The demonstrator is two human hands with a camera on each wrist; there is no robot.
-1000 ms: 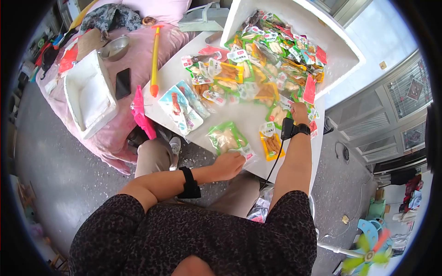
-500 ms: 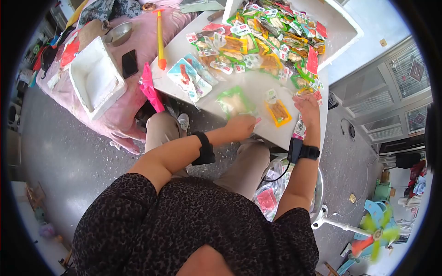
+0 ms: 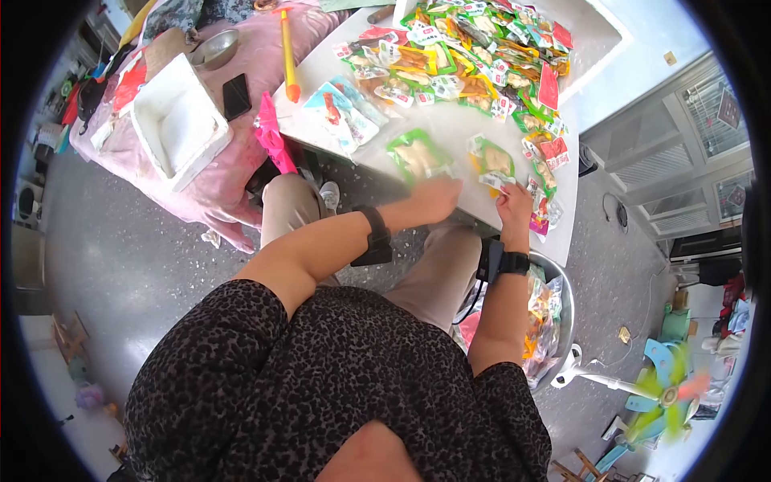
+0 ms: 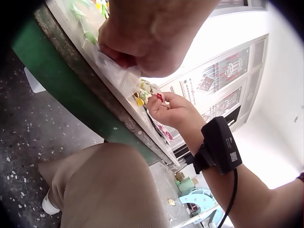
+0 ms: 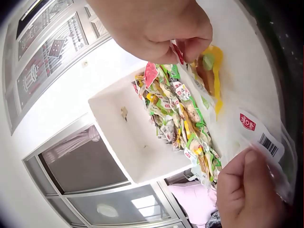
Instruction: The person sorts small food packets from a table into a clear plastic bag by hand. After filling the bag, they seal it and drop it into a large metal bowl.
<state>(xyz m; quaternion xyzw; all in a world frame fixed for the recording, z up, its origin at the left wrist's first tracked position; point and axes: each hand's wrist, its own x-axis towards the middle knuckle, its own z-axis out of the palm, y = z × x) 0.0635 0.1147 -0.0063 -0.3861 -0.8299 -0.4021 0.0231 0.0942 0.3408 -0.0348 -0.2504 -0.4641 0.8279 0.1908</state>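
Note:
Near the table's front edge, my left hand (image 3: 438, 200) grips the clear plastic of a green-edged bag (image 3: 418, 153) with pale contents. The right wrist view shows that plastic's red label and barcode (image 5: 269, 144) beside the left thumb (image 5: 251, 166). To its right, my right hand (image 3: 515, 206) pinches the near end of a small packet (image 3: 493, 159) with green and yellow edges. In the left wrist view the right hand (image 4: 170, 110) holds the packet's red-marked corner between thumb and fingers, close to the gripped plastic (image 4: 118, 76).
A white foam box (image 3: 598, 44) lies behind heaped packets (image 3: 474, 48). Blue-and-white packs (image 3: 341, 112) sit at the table's left. A metal tub (image 3: 572, 309) of packets stands below the right forearm; a fan (image 3: 669, 394) turns at the lower right.
My right hand has left the packets at the table's right edge, moved left and toward the body, and now pinches a small packet. The left hand remains at the green-edged bag.

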